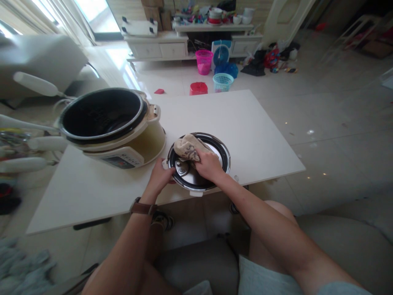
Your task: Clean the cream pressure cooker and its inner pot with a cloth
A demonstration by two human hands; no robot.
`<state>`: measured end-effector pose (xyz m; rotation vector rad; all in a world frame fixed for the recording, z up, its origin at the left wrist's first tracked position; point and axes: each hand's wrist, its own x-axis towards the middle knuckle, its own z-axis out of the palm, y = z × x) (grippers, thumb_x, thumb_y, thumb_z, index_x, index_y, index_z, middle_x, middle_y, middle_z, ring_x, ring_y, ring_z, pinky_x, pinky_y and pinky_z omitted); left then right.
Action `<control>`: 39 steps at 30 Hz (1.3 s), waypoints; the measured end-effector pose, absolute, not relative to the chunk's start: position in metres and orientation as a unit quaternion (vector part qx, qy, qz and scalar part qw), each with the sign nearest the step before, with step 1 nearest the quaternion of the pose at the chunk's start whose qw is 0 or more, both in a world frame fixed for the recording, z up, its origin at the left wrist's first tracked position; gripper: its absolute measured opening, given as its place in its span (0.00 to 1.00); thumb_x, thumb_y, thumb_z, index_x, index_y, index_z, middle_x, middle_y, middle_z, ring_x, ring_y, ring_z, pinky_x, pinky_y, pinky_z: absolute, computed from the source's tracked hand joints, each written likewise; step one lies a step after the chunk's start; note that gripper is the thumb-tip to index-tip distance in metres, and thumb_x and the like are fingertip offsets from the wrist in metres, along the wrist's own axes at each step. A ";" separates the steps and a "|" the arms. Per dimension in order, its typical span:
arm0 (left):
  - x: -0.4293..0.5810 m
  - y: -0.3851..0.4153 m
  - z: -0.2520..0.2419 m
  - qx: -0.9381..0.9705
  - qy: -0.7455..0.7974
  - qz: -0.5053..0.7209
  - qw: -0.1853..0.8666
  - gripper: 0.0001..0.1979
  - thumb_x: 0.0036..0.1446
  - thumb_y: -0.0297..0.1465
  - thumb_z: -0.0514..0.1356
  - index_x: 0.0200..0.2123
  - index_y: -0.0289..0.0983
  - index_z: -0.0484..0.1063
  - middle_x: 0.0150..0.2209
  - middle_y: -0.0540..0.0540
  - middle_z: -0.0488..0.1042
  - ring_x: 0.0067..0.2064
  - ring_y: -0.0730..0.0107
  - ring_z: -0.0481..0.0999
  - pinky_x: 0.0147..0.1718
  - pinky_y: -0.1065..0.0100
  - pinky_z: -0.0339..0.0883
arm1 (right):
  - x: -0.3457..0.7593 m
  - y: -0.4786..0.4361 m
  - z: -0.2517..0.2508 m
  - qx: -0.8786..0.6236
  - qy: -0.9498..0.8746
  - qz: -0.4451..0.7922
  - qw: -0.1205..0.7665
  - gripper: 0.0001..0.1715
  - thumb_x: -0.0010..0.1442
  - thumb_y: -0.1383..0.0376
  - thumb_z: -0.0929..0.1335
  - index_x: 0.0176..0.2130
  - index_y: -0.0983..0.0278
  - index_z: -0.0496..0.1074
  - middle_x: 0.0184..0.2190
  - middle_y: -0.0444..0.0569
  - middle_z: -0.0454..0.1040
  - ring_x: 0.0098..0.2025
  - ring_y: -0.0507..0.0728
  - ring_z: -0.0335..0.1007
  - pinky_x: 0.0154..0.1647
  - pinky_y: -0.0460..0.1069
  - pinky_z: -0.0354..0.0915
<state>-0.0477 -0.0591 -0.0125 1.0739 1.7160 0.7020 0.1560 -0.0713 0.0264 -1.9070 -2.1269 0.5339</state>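
Observation:
A round metal pressure cooker lid (196, 180) with a black sealing ring lies underside up at the table's front edge. My left hand (161, 176) grips its left rim, thumb on top and the other fingers partly hidden below. A stained beige cloth (186, 147) is bunched in my right hand (208, 164), which presses it on the inside of the lid. The electric pressure cooker (144, 145) stands open to the left, its dark inner pot (104, 112) in place and a control panel on the front.
The white table (251, 135) extends to the right of the lid. White handles (37, 84) jut in from the left, beside the cooker. Beyond the table, a red stool (198, 88), a light blue basket (223, 82) and a pink basket (204, 61) stand on the tiled floor.

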 end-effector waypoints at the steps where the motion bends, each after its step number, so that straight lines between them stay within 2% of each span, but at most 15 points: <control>1: -0.048 -0.059 -0.013 0.442 0.703 0.289 0.477 0.28 0.46 0.27 0.68 0.52 0.39 0.69 0.47 0.38 0.78 0.38 0.54 0.83 0.28 0.57 0.82 | 0.156 -0.071 0.027 -0.652 -0.727 0.182 0.117 0.28 0.67 0.64 0.62 0.62 0.58 0.74 0.50 0.56 0.84 0.53 0.68 0.80 0.56 0.56 0.71; 8: -0.049 -0.059 -0.015 0.446 0.698 0.295 0.476 0.27 0.45 0.26 0.68 0.51 0.39 0.69 0.46 0.38 0.78 0.37 0.55 0.82 0.26 0.58 0.81 | 0.156 -0.071 0.026 -0.651 -0.728 0.182 0.120 0.27 0.66 0.64 0.62 0.61 0.59 0.75 0.49 0.56 0.84 0.52 0.68 0.81 0.54 0.57 0.71; 15: -0.048 -0.058 -0.014 0.436 0.705 0.294 0.477 0.28 0.45 0.25 0.67 0.52 0.39 0.69 0.44 0.40 0.78 0.36 0.56 0.82 0.27 0.57 0.82 | 0.155 -0.071 0.026 -0.653 -0.725 0.186 0.115 0.30 0.66 0.64 0.63 0.64 0.58 0.73 0.51 0.56 0.84 0.54 0.68 0.80 0.57 0.57 0.70; 25: -0.049 -0.058 -0.009 0.417 0.688 0.309 0.508 0.23 0.48 0.27 0.65 0.49 0.40 0.69 0.41 0.43 0.76 0.36 0.59 0.81 0.29 0.57 0.82 | 0.156 -0.071 0.025 -0.651 -0.728 0.185 0.115 0.31 0.66 0.64 0.63 0.66 0.59 0.72 0.53 0.57 0.83 0.55 0.68 0.79 0.59 0.57 0.70; 31: -0.048 -0.059 -0.010 0.433 0.689 0.296 0.500 0.32 0.45 0.25 0.68 0.55 0.39 0.67 0.46 0.40 0.77 0.34 0.60 0.81 0.26 0.59 0.81 | 0.156 -0.071 0.024 -0.648 -0.729 0.187 0.115 0.30 0.66 0.64 0.63 0.64 0.60 0.73 0.54 0.56 0.83 0.56 0.68 0.79 0.60 0.57 0.69; 35: -0.048 -0.059 -0.014 0.437 0.693 0.294 0.493 0.32 0.45 0.24 0.67 0.56 0.40 0.67 0.47 0.39 0.77 0.33 0.60 0.81 0.25 0.59 0.81 | 0.156 -0.071 0.024 -0.649 -0.729 0.184 0.117 0.28 0.66 0.64 0.63 0.63 0.60 0.74 0.52 0.57 0.83 0.55 0.68 0.79 0.59 0.57 0.70; 39: -0.049 -0.059 -0.011 0.425 0.684 0.312 0.504 0.30 0.43 0.24 0.67 0.53 0.39 0.69 0.43 0.42 0.77 0.32 0.61 0.80 0.24 0.61 0.80 | 0.156 -0.071 0.024 -0.648 -0.729 0.183 0.119 0.28 0.66 0.63 0.63 0.63 0.60 0.74 0.52 0.56 0.83 0.54 0.69 0.79 0.58 0.57 0.70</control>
